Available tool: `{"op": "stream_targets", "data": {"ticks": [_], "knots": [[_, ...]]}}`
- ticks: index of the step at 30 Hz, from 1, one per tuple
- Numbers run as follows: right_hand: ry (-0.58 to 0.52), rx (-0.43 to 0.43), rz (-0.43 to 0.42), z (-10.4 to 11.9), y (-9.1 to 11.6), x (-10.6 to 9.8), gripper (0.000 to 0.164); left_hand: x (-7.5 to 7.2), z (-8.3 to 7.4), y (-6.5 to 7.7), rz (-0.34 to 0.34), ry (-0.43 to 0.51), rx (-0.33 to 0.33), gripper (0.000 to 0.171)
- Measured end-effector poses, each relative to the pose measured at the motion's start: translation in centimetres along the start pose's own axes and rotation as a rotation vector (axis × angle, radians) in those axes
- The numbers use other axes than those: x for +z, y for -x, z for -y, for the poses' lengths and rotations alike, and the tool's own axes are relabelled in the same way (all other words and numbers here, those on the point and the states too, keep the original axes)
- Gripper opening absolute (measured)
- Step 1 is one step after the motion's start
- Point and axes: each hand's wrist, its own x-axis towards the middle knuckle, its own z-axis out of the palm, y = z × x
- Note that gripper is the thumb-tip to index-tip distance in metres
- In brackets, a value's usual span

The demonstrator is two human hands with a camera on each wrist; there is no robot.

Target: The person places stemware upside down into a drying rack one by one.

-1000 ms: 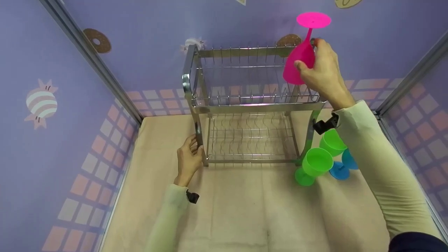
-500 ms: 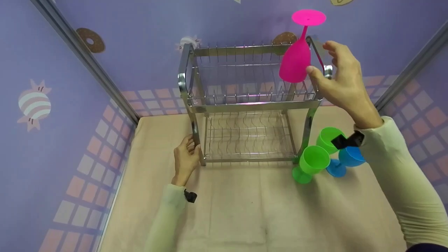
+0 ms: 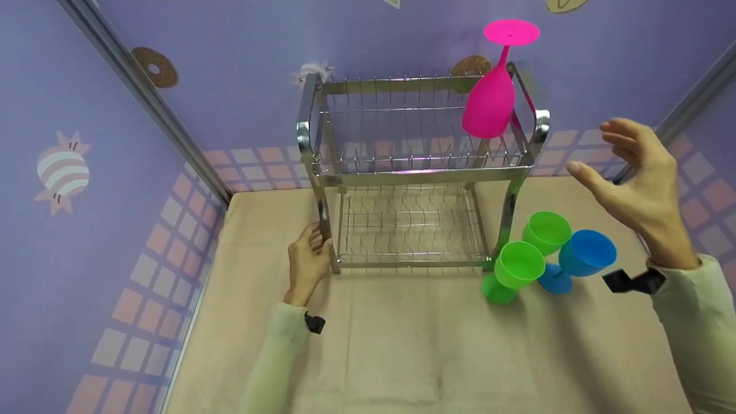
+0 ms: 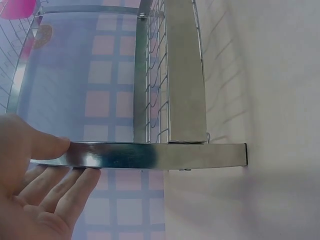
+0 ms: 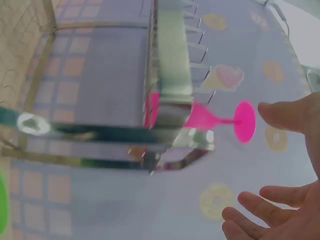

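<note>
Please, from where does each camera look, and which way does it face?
Head: worn on the head, facing forward and down at the metal rack; left hand, right hand and sleeves show.
Left wrist: worn on that wrist, facing the rack's left front leg; left hand shows, holding it.
Right wrist: worn on that wrist, facing the rack's right end; right hand shows, holding nothing.
Shared: head and right wrist show the pink goblet.

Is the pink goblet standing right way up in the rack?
No, the pink goblet sits upside down in the metal rack, its round foot uppermost.
</note>
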Motion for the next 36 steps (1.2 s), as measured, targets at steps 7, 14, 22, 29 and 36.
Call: {"op": "stream_targets", "data": {"ticks": [7, 14, 22, 29, 36], "knots": [[-0.034, 0.021, -0.042, -5.0, 3.6, -1.8, 0.07, -0.1, 0.0, 0.1, -0.002, -0.007, 0.009, 0.039], [-0.01, 0.084, -0.1, -9.5, 7.5, -2.4, 0.067, -0.1, -0.1, 0.2, -0.003, 0.001, -0.008, 0.041], [-0.056, 0.203, -0.167, -14.3, 11.9, -1.9, 0.069, 0.1, 0.0, 0.1, 0.006, 0.007, -0.023, 0.039], [-0.166, 0.305, -0.18, -18.2, 14.9, -0.2, 0.076, 0.0, 0.0, 0.3, 0.01, 0.005, -0.027, 0.037], [-0.238, 0.415, -0.159, -20.8, 17.1, 1.7, 0.088, -0.1, 0.0, 0.3, 0.014, 0.01, -0.031, 0.036]]}}
